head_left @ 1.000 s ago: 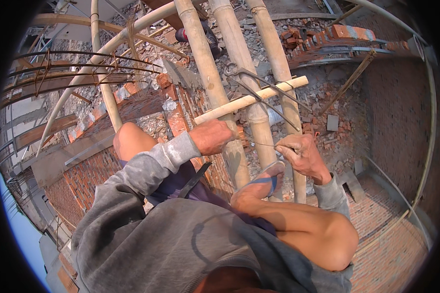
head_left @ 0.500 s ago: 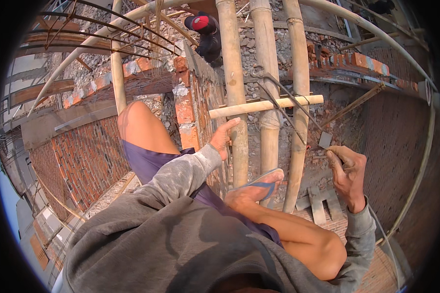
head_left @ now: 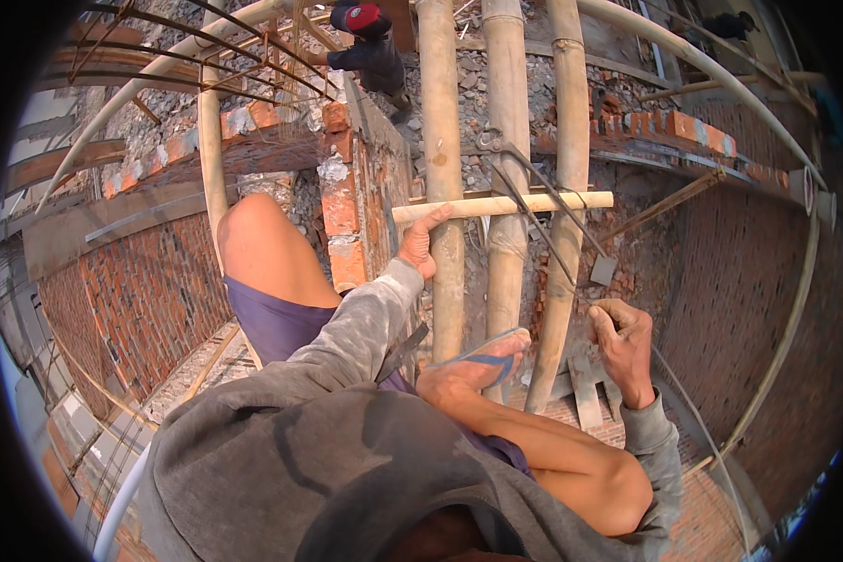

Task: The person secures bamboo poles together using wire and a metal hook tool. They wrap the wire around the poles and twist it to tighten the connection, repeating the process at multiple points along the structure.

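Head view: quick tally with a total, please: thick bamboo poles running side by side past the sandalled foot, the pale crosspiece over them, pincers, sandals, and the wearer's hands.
Bamboo poles: 3
Pale crosspiece: 1
Pincers: 1
Sandal: 1
Left hand and right hand: 2
Total: 8

Legible text: none found. On the red and dark cap (head_left: 362, 17) of the person beyond the left hand (head_left: 416, 245), any marking is too small to read. No lettering can be read on the pale stick (head_left: 506, 206) at that hand's fingertips, the dark pincers (head_left: 541, 178) lying across it, or the blue-strapped sandal (head_left: 498, 360) between left and right hands (head_left: 624, 339).
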The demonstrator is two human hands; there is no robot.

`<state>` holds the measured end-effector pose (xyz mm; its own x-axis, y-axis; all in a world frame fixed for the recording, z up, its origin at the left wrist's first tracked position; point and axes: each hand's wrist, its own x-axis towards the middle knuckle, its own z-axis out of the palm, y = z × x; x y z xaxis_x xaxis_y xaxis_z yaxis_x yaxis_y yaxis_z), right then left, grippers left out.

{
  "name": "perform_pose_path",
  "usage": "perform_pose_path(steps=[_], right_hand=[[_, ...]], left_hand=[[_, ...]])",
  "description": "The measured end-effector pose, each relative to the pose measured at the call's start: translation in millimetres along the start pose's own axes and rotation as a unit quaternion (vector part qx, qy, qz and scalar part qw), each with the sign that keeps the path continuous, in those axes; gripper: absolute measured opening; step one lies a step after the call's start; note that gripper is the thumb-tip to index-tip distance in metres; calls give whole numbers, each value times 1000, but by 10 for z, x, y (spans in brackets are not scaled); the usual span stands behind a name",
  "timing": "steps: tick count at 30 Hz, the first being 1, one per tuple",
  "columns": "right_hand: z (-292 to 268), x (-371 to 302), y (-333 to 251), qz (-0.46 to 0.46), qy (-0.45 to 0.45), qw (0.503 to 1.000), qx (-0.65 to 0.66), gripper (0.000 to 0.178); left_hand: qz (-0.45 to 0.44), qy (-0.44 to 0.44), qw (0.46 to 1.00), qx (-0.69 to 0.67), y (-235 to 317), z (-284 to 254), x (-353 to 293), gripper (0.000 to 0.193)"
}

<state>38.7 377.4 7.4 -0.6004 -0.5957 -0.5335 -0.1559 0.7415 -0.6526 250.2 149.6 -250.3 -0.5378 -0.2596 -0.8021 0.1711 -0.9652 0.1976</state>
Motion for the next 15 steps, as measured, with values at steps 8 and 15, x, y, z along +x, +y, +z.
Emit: perform_pose_path(steps=[8,15], right_hand=[[41,-235,257,43,-21,997,58,31],[-42,-96,-17,-48,-37,998,-24,23]], left_hand=[[1,-2,1000,6,71,-28,88,45],[21,4,999,-26,-10,-22,101,45]])
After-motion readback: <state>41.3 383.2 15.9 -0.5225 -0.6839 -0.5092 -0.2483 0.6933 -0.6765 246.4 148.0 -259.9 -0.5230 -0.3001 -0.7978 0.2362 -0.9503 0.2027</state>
